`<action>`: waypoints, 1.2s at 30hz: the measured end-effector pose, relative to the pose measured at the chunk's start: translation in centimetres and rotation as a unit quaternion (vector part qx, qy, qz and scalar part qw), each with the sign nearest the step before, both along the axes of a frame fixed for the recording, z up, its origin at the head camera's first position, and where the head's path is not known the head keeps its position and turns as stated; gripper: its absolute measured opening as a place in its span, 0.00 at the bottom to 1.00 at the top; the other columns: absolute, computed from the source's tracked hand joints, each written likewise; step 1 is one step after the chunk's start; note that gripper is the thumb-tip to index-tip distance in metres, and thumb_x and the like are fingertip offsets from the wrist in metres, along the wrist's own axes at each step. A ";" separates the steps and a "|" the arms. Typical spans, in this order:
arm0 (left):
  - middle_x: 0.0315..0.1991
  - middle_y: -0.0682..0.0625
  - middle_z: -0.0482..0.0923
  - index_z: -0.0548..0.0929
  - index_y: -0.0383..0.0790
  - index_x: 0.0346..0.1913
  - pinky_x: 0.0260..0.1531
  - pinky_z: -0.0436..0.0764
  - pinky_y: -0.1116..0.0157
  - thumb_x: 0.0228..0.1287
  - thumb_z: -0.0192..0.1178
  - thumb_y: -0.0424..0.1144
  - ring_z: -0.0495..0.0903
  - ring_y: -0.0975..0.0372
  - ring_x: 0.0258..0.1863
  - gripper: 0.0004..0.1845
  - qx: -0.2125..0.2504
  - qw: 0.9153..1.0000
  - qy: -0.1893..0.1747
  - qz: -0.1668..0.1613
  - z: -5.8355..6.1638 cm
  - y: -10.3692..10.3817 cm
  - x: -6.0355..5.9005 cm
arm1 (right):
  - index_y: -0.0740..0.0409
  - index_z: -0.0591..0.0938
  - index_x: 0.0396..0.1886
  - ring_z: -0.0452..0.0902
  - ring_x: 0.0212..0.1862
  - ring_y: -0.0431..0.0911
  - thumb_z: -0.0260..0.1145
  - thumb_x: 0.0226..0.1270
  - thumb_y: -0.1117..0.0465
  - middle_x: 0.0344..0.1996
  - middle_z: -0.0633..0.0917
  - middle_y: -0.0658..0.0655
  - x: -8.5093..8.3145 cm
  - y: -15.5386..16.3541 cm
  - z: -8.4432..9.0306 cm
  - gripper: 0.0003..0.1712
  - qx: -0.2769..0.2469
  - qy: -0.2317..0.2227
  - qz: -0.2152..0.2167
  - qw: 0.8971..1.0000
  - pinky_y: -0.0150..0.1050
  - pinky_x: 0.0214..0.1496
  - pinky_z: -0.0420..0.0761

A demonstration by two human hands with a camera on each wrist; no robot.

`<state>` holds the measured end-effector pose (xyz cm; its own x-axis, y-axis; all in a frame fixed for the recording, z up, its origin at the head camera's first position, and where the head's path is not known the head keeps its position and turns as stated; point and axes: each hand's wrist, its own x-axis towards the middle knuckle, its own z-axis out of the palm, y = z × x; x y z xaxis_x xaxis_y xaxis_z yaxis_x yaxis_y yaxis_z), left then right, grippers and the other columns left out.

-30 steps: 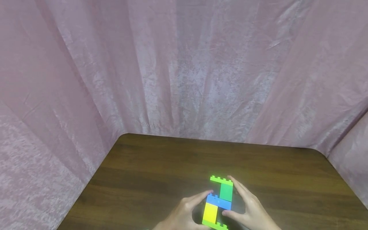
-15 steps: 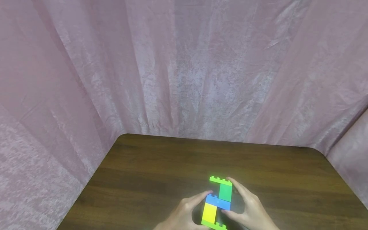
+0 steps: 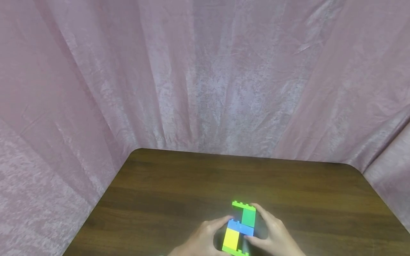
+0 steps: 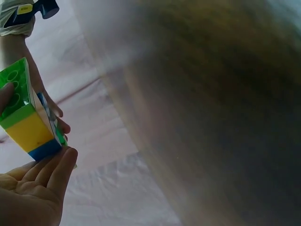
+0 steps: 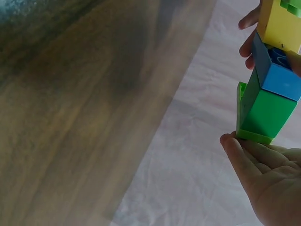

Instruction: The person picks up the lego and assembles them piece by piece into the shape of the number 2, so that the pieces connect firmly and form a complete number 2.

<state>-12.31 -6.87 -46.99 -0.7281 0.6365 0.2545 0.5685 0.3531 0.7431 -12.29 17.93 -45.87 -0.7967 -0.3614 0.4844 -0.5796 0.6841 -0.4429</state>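
A stack of joined toy bricks point(image 3: 241, 227) is held between both hands over the near part of the brown table point(image 3: 179, 188). From its far end it runs lime, green, blue, yellow, lime. My left hand point(image 3: 208, 234) grips its left side, with the index fingertip on the blue brick. My right hand point(image 3: 272, 231) grips the right side, one finger at the far lime brick and the thumb near the blue one. In the left wrist view the bricks point(image 4: 28, 117) sit above my left hand's fingers point(image 4: 51, 169). The right wrist view shows the green end point(image 5: 265, 113) against my right hand's fingers point(image 5: 244, 160).
Pink crinkled cloth point(image 3: 205, 78) hangs behind and to both sides of the table. The table's far edge has rounded corners point(image 3: 137, 151). Only the wooden top shows around the hands.
The brick stack and both hands have drifted slightly nearer to me and a little left. The grip on the bricks looks the same.
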 end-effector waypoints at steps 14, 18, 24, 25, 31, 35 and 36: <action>0.62 0.51 0.78 0.67 0.45 0.71 0.56 0.81 0.66 0.51 0.70 0.60 0.76 0.70 0.55 0.46 -0.056 0.992 -0.108 0.021 0.6 0.4 -0.1 | 0.64 0.72 0.63 0.83 0.50 0.43 0.80 0.44 0.53 0.51 0.86 0.58 -0.3 0.4 -0.4 0.46 0.006 -0.055 0.020 0.998 0.42 0.46 0.87; 0.62 0.54 0.78 0.68 0.48 0.70 0.55 0.82 0.65 0.50 0.71 0.60 0.75 0.73 0.50 0.45 -0.069 0.986 -0.148 0.037 0.7 0.5 0.0 | 0.67 0.71 0.64 0.81 0.50 0.38 0.79 0.47 0.52 0.53 0.85 0.60 -0.4 0.4 -0.6 0.46 0.010 -0.087 0.028 0.996 0.42 0.48 0.87; 0.59 0.55 0.80 0.70 0.48 0.69 0.52 0.82 0.68 0.49 0.71 0.61 0.76 0.75 0.47 0.44 -0.083 0.985 -0.143 0.039 0.7 0.5 -0.2 | 0.67 0.70 0.65 0.82 0.51 0.46 0.77 0.50 0.49 0.57 0.83 0.62 -0.5 0.3 -0.3 0.46 0.000 -0.156 0.031 0.987 0.47 0.50 0.86; 0.59 0.55 0.80 0.71 0.47 0.68 0.52 0.82 0.69 0.48 0.71 0.61 0.76 0.75 0.46 0.45 -0.086 0.987 -0.133 0.038 0.6 0.5 -0.2 | 0.67 0.69 0.65 0.82 0.52 0.48 0.76 0.51 0.48 0.57 0.82 0.63 -0.5 0.2 -0.3 0.46 -0.003 -0.172 0.032 0.985 0.49 0.50 0.86; 0.57 0.57 0.81 0.72 0.47 0.68 0.51 0.83 0.71 0.49 0.72 0.59 0.77 0.75 0.43 0.43 -0.073 0.983 -0.162 0.037 0.6 0.4 0.0 | 0.69 0.67 0.66 0.81 0.54 0.61 0.73 0.56 0.46 0.59 0.80 0.68 -0.7 0.4 -0.2 0.47 -0.012 -0.226 0.057 0.972 0.56 0.51 0.83; 0.57 0.58 0.80 0.71 0.48 0.68 0.50 0.83 0.70 0.49 0.72 0.59 0.78 0.75 0.42 0.43 -0.064 0.979 -0.191 0.039 0.5 0.3 0.1 | 0.70 0.66 0.67 0.80 0.55 0.64 0.73 0.57 0.45 0.60 0.79 0.70 -0.9 0.4 -0.3 0.47 -0.018 -0.251 0.064 0.966 0.58 0.51 0.82; 0.57 0.58 0.80 0.71 0.48 0.68 0.51 0.83 0.70 0.49 0.72 0.59 0.77 0.75 0.42 0.43 -0.066 0.978 -0.193 0.039 0.5 0.3 0.1 | 0.70 0.66 0.67 0.80 0.55 0.64 0.72 0.57 0.45 0.60 0.78 0.70 -0.9 0.4 -0.4 0.48 -0.019 -0.259 0.063 0.964 0.58 0.52 0.82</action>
<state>-12.18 -6.52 -46.46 -0.8017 0.5835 -0.1295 0.2222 0.4921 0.8417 -13.19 18.35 -46.22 -0.8860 -0.4611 0.0487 -0.3520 0.6005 -0.7179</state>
